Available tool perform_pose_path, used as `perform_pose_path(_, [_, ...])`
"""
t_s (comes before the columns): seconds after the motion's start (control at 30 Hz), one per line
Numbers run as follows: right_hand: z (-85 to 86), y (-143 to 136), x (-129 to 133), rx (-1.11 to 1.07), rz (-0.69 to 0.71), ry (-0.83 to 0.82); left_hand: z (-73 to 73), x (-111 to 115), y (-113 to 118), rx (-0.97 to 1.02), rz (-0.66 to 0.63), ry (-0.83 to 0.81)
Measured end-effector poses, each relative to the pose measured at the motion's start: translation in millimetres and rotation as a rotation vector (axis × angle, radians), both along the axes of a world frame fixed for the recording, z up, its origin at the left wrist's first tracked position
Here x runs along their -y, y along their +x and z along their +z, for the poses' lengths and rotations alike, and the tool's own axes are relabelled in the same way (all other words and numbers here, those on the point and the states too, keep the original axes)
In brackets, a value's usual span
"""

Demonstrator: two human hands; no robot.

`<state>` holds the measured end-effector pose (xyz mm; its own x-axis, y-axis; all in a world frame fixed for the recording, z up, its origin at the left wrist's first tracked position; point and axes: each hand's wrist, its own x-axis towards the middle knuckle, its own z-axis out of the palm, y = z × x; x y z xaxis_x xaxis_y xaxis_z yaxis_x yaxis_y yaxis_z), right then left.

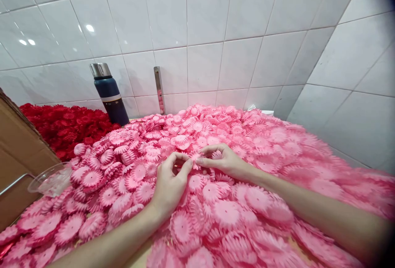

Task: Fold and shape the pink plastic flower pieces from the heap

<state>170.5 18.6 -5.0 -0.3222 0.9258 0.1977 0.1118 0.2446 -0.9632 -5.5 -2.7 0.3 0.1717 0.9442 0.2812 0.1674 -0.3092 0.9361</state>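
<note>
Flower (195, 161): a small pink one, being held between both hands' fingertips, just above the middle of the pink pile.
Left hand (169, 181): being kept closed at thumb and forefinger, apparently on the near-left edge of the flower, though the fine grip is too small to be certain.
Right hand (228, 161): being clamped by thumb and fingertips on the flower's right side, the fingertips being set close to those opposite.
Pink pile (226, 214): many scalloped discs with small centre dots, being spread and heaped around and under both hands.
Red pile (69, 126): similar fringed pieces, being massed at the far left.
Bottle (111, 100): dark blue with a silver cap, being stood between the red and pink heaps, near the wall.
Metal strip (159, 91): being held nearly upright against the tiled wall (205, 21).
Clear dish (51, 179): being rested at the left, beside the cardboard (23, 157).
Surface (140, 255): yellowish, being mostly covered by the pink discs.
</note>
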Motion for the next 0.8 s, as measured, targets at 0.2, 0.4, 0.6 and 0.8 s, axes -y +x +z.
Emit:
perform_pose_path(0.2, [-1.7, 0.8, -0.4, 0.043, -0.011, -0.011, 1.9, 0.4, 1.3, -0.053, -0.052, 0.024])
perform_pose_path(0.4, [-2.8, -2.9, 0.7, 0.003, 0.009, -0.089, -0.8, 0.6, -1.0, -0.042, -0.028, 0.050])
perform_pose_path(0.6, [-0.1, -2.0, 0.3, 0.023, -0.014, -0.056, -1.6, -0.1, -0.2, 0.253, 0.147, -0.118])
perform_pose_path(0.8, [1.0, -0.9, -1.5, 0.024, -0.059, 0.050, -2.6, -3.0, -0.1, 0.179, 0.141, -0.037])
